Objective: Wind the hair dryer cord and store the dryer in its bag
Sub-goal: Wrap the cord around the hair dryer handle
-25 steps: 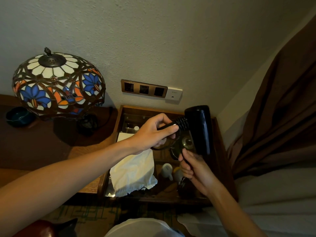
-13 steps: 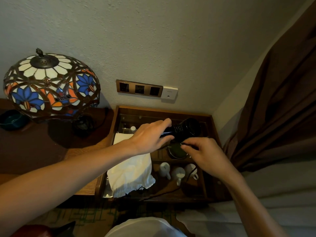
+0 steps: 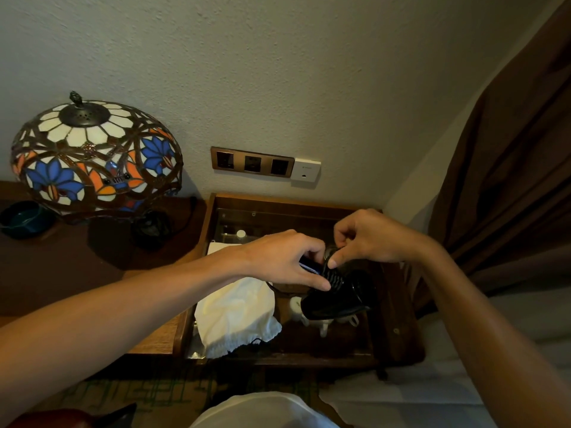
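Observation:
The black hair dryer (image 3: 340,299) hangs over the wooden tray table (image 3: 398,332), its barrel pointing down and to the right. My left hand (image 3: 284,262) grips its handle, where black cord (image 3: 333,278) is wound in tight coils. My right hand (image 3: 367,239) pinches the cord just above those coils, fingertips close to my left thumb. The white drawstring bag (image 3: 238,313) lies flat on the left part of the tray, under my left wrist, mouth toward me.
White cups (image 3: 298,305) stand in the tray under the dryer. A stained-glass lamp (image 3: 92,159) stands on the wooden surface to the left, with a dark bowl (image 3: 23,217) beside it. Wall sockets (image 3: 251,162) are behind; a brown curtain (image 3: 509,180) and a bed are on the right.
The dryer has tipped from upright to pointing down over the cups. My right hand rose from below it to the handle and now pinches the cord at the coils.

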